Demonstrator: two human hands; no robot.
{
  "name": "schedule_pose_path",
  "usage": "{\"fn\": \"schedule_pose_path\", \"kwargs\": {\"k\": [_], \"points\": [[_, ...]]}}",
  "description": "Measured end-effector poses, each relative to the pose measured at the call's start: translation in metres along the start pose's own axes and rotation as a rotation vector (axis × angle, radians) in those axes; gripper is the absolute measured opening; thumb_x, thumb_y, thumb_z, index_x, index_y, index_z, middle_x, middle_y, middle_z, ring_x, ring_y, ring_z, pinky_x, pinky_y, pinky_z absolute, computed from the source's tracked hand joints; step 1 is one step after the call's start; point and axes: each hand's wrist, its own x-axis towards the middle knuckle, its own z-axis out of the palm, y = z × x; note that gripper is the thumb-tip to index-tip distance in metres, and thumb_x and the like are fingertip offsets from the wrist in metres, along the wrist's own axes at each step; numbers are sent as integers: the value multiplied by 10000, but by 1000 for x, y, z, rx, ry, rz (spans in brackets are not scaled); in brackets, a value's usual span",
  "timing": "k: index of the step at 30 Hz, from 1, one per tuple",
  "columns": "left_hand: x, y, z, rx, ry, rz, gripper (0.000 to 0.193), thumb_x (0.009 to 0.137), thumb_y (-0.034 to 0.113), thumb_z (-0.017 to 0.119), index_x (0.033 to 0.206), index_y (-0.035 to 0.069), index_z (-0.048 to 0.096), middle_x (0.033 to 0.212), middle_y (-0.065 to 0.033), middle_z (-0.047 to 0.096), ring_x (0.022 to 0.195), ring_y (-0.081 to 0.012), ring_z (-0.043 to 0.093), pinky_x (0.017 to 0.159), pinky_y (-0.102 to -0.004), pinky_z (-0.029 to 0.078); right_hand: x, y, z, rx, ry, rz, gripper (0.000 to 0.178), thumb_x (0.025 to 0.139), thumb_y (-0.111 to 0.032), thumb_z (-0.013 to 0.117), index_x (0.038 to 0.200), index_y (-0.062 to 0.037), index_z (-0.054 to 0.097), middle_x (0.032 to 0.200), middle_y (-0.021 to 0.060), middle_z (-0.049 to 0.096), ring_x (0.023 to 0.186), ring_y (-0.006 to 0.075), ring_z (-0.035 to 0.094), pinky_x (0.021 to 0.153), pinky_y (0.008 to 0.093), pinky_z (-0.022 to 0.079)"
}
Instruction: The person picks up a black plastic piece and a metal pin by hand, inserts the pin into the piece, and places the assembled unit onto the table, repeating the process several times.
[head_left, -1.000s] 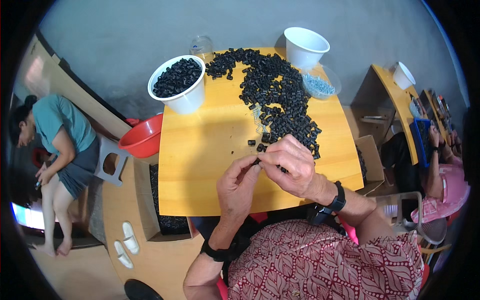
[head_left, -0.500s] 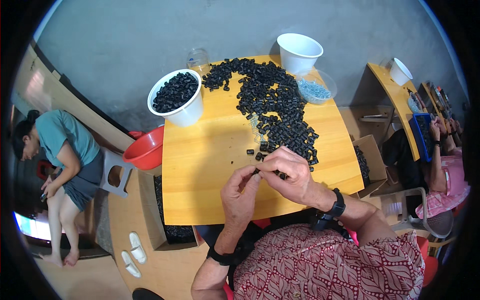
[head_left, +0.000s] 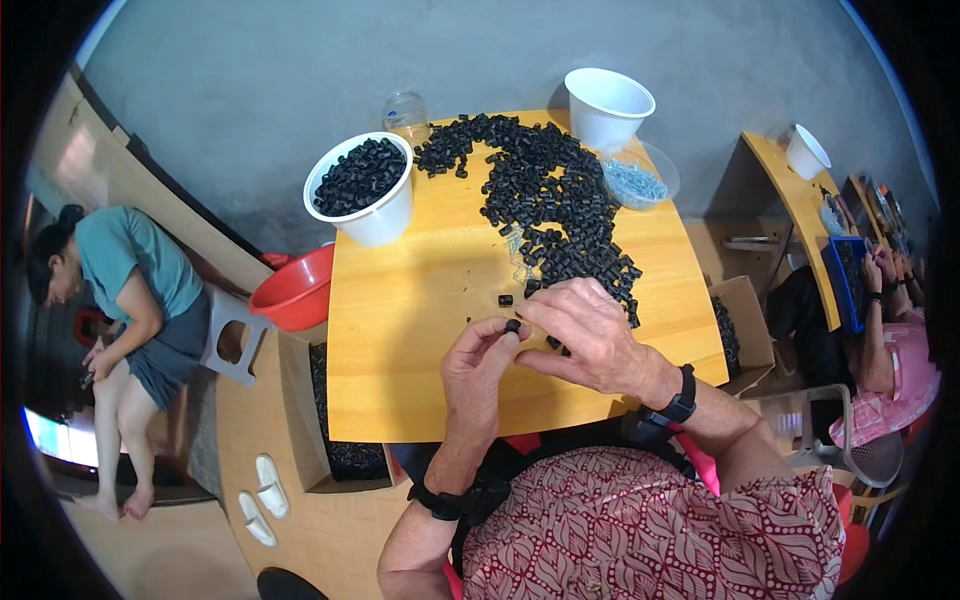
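Note:
Over the near edge of a yellow wooden table [head_left: 420, 330], my left hand [head_left: 478, 370] and my right hand [head_left: 585, 335] meet fingertip to fingertip. Between them they pinch a small black cylindrical part [head_left: 513, 325]. A long heap of the same black parts [head_left: 545, 205] runs across the table beyond my hands, with a few loose ones near my fingers. A white bucket full of black parts [head_left: 365, 190] stands at the far left corner. At the far right stand an empty white bucket [head_left: 607, 105] and a clear bowl of small pale pieces [head_left: 637, 182].
A red basin [head_left: 295, 290] and a cardboard box of black parts [head_left: 340, 450] sit left of the table; another box [head_left: 735, 320] is at its right. A person in a teal top sits on the left. Other people work at tables on the right.
My hands have stayed together over the table's near edge, working the small black part between the fingertips. The view has shifted slightly; nothing else has moved.

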Motion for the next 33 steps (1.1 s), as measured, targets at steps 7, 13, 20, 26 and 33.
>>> {"fn": "schedule_pose_path", "kwargs": {"k": [7,13,20,26,33], "points": [[0,-6,0,-27,-55,8,175,950,17,629,1120,-10,659,1082,-50,674,1005,-106,616,909,-259,493,2,7,6,-76,-7,-114,413,687,-148,823,1034,-16,641,962,94,627,868,262,606,750,373,486],[1,12,2,168,-75,-122,230,950,60,648,1160,-30,671,1055,-50,695,955,-93,616,875,-237,488,5,14,5,-86,19,-138,367,668,-113,809,978,-6,646,856,83,616,761,244,588,680,356,482],[2,10,-2,158,-116,-117,190,949,59,648,1106,-30,705,998,-43,709,910,-83,620,845,-227,488,2,11,7,-115,34,-181,319,666,-105,797,927,0,647,786,77,596,693,228,572,626,338,469],[4,5,-2,153,-90,-122,175,948,49,642,1085,-37,709,977,-41,710,892,-82,622,823,-226,492,0,16,13,-96,51,-185,307,647,-118,809,880,-7,643,732,65,576,643,223,560,588,339,458],[8,-5,-10,109,-58,-131,180,945,56,652,1092,-32,707,1003,-51,713,912,-93,633,837,-235,497,4,15,12,-89,-7,-159,288,668,-137,803,846,-30,604,743,74,550,686,232,558,615,341,452]]}}
